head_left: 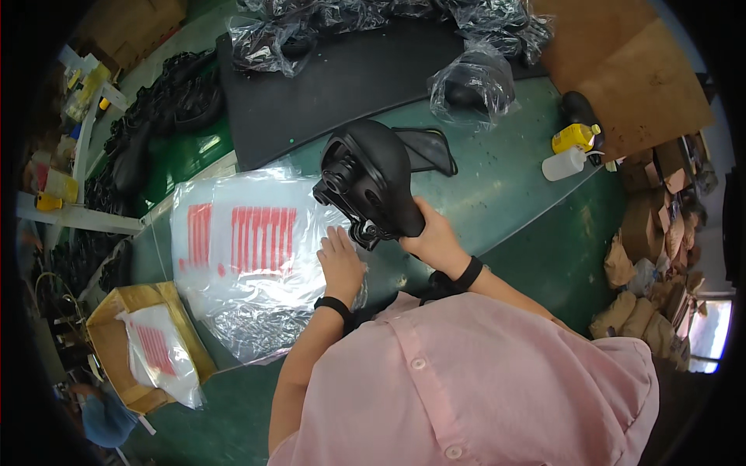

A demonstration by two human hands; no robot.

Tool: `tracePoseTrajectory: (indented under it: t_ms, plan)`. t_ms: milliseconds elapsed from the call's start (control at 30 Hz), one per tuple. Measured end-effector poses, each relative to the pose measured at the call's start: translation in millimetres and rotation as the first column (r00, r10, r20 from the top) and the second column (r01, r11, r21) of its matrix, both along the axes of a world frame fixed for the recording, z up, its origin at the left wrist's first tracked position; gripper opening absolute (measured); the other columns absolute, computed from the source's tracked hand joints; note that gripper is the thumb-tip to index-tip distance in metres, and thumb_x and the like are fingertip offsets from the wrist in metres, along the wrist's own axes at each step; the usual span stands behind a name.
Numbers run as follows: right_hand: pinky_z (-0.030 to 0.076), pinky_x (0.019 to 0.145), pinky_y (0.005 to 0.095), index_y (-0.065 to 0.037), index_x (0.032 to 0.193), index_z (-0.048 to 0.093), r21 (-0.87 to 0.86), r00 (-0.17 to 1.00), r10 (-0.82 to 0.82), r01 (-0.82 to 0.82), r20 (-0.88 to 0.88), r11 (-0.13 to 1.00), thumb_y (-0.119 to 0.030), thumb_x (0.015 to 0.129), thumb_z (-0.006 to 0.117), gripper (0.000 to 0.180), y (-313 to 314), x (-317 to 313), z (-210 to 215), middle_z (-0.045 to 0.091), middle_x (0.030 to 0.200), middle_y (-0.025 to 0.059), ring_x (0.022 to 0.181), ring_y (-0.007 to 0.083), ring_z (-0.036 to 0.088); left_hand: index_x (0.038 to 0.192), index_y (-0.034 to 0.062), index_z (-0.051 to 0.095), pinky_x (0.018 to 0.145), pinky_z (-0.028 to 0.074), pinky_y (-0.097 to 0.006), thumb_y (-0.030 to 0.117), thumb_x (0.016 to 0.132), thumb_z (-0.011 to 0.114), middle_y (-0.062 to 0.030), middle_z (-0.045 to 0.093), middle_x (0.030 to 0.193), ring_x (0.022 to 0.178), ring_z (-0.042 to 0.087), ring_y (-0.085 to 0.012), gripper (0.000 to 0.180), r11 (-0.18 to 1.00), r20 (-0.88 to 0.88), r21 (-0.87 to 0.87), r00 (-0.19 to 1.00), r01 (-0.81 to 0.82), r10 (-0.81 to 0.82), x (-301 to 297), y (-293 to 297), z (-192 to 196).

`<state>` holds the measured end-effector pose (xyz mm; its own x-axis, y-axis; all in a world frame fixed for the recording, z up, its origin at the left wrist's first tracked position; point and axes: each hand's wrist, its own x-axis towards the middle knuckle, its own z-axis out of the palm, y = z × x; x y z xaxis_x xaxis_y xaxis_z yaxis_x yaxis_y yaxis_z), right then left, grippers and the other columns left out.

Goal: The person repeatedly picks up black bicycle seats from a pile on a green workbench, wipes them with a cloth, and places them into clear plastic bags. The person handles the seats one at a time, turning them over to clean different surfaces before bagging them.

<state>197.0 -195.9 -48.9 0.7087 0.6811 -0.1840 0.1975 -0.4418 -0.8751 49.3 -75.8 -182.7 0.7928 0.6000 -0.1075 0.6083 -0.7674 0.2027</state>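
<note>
A black bicycle saddle (382,172) is held up above the table, its underside with springs and rails turned partly toward the left. My right hand (437,242) is closed around the saddle's narrow nose. To the left lies a stack of clear plastic bags (260,299) with red printing. My left hand (340,266) rests on the right side of this stack, its fingers stretched out just below the saddle. Behind the saddle, a flat black piece with a rounded rim (427,150) lies on the table.
A black mat (334,85) covers the back, with several saddles in clear bags along it; a bagged saddle (470,89) sits right. Bare saddles (175,109) are heaped left. A box (101,322) holds more bags. Bottles (563,165) and brown cardboard (633,85) are right.
</note>
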Motion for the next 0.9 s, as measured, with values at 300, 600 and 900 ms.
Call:
tracePoseTrajectory:
  t_ms: [300, 600, 900]
  plan:
    - [0.047, 0.08, 0.0312, 0.005, 0.129, 0.044, 0.17, 0.948, 0.031, 0.024, -0.317, 0.985, -0.009, 0.064, 0.066, 0.07, -17.9, 42.5, -52.6, 0.061, 0.102, 0.0151, 0.089, 0.0225, 0.06, 0.073, -0.0008, 0.062, 0.061, 0.043, -0.035, 0.016, 0.081, 0.066, -0.0116, 0.055, 0.06, 0.06, 0.055, -0.0221, 0.019, 0.759, 0.201, -0.551, 0.827, -0.347, 0.524, -29.4, 54.9, 4.4]
    - [0.056, 0.067, 0.0381, 0.003, 0.121, 0.045, 0.179, 0.459, 0.131, 0.062, -0.879, 0.982, -0.004, 0.073, 0.058, 0.05, -51.4, 88.6, -82.2, 0.06, 0.102, 0.0184, 0.078, 0.0265, 0.064, 0.08, 0.0034, 0.064, 0.057, 0.036, -0.021, 0.017, 0.089, 0.059, 0.0037, 0.055, 0.069, 0.062, 0.047, -0.0052, 0.017, 0.436, 0.309, -0.889, 0.516, -0.141, 0.799, -38.2, 65.7, 21.6]
    - [0.047, 0.081, 0.0283, 0.001, 0.117, 0.052, 0.37, 0.196, 0.377, -0.072, -0.905, 0.926, 0.005, 0.068, 0.061, 0.05, 61.8, 16.5, -77.0, 0.061, 0.103, 0.0078, 0.089, 0.0163, 0.059, 0.083, 0.0004, 0.063, 0.054, 0.047, -0.022, 0.005, 0.077, 0.071, -0.0045, 0.062, 0.068, 0.063, 0.061, -0.0111, 0.011, 0.392, 0.285, -0.918, 0.59, -0.058, 0.755, -11.6, 70.7, 54.1]
